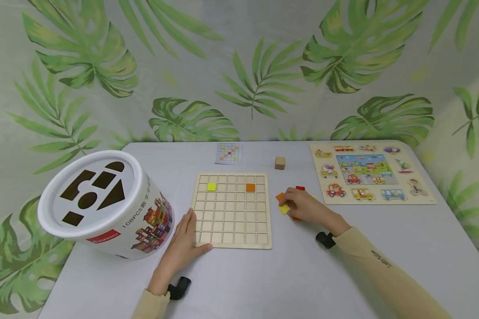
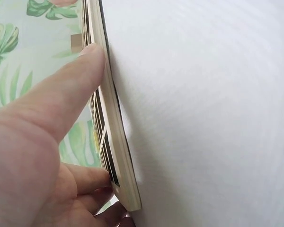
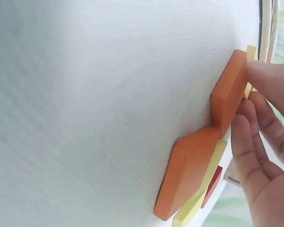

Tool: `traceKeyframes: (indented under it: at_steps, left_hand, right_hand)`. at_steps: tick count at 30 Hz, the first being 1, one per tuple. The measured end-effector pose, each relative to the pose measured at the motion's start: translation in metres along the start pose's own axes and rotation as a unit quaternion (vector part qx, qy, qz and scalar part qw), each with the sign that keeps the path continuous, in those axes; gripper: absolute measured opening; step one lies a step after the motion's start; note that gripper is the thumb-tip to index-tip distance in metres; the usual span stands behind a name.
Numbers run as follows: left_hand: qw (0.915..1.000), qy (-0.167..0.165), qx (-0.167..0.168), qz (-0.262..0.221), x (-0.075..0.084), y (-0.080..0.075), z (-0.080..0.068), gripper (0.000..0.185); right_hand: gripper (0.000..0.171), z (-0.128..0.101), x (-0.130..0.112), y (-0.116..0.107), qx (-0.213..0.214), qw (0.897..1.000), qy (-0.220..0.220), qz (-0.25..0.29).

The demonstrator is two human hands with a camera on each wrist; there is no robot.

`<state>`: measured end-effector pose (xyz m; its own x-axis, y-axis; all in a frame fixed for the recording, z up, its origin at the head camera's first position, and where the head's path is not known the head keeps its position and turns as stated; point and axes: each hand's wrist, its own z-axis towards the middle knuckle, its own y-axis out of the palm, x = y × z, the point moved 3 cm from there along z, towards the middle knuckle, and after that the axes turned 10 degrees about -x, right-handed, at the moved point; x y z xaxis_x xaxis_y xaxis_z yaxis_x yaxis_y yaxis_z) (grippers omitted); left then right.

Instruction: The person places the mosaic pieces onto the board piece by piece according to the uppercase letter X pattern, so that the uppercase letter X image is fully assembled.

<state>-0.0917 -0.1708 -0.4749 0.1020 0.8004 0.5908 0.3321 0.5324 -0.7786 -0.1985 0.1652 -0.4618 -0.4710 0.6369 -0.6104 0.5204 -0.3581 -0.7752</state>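
A wooden grid board lies flat, with a yellow tile and an orange tile in its upper rows. My left hand rests at the board's lower left corner, thumb on the front edge and fingers, fairly straight, along the left side. To the right of the board, my right hand reaches into a small group of orange, yellow and red tiles. Its thumb and fingers pinch a thin yellow tile, right beside an orange tile. Another orange tile lies nearer the wrist camera.
A large white bucket with shaped holes in its lid stands at the left. Behind the board are a small pattern card and a wooden cube. A vehicle picture puzzle lies at the right. Leaf-printed cloth hangs behind.
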Motion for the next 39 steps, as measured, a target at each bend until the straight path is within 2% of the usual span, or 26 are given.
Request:
traceKeyframes:
  at_steps: [15, 21, 25, 32, 39]
  left_hand:
    - [1.0, -0.004, -0.003, -0.004, 0.0, 0.001, 0.001, 0.1]
    - [1.0, -0.003, 0.0, -0.001, 0.0, 0.0, 0.001, 0.101]
    - [1.0, 0.0, 0.005, -0.002, 0.0, 0.0, 0.001, 0.1]
    - [1.0, 0.006, 0.005, 0.0, -0.001, 0.0, 0.001, 0.101]
    - [1.0, 0.0, 0.001, -0.001, -0.003, 0.001, 0.002, 0.102]
  right_hand:
    - [0.021, -0.001, 0.002, 0.001, -0.018, 1.0, 0.003, -0.025]
    - [0.023, 0.003, -0.008, -0.005, 0.012, 1.0, -0.016, -0.005]
    - [0.023, 0.02, -0.026, -0.007, 0.028, 0.999, -0.04, 0.014]
    - [0.021, 0.073, -0.061, 0.002, 0.02, 0.996, -0.084, 0.017]
    - [0.018, 0.116, -0.085, 0.019, 0.001, 0.997, -0.081, -0.011]
